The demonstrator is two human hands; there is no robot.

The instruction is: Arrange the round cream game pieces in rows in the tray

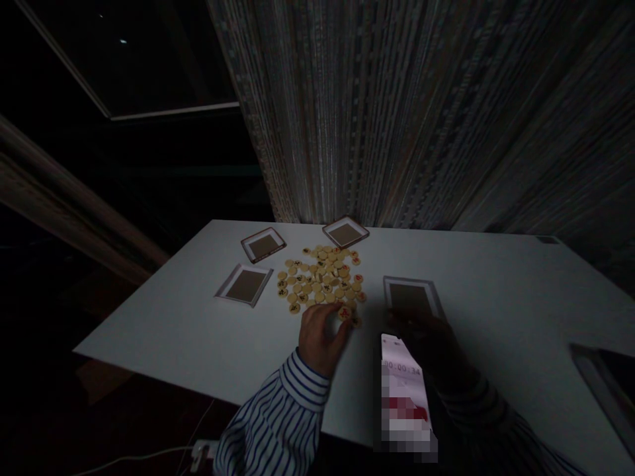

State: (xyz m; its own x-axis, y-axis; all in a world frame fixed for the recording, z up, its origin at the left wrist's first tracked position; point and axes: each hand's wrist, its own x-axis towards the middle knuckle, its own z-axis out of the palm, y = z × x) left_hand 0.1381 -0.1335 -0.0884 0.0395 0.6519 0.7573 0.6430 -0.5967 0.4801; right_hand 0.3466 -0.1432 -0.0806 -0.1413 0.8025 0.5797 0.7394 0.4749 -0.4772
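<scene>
Between the thumb and fingers of my left hand (320, 337) is a round Chinese chess piece (344, 313) with a red character, held face up at the near edge of the pile. A loose pile of pale wooden Chinese chess pieces (320, 279) spreads over the table, some showing red or black characters, others blank. My right hand (431, 344) is in deep shadow beside the near edge of a shallow tray (434, 294) on the right. Its fingers are too dark to make out. Below it a lit phone (404, 377) shows a running timer.
Two shallow trays, a left rear tray (244, 247) and a back tray (364, 233), stand behind the pile; a third pale tray (262, 283) lies left. A dark-centred object (588, 370) sits at the right edge. The white table (183, 311) meets a curtain (337, 112) behind.
</scene>
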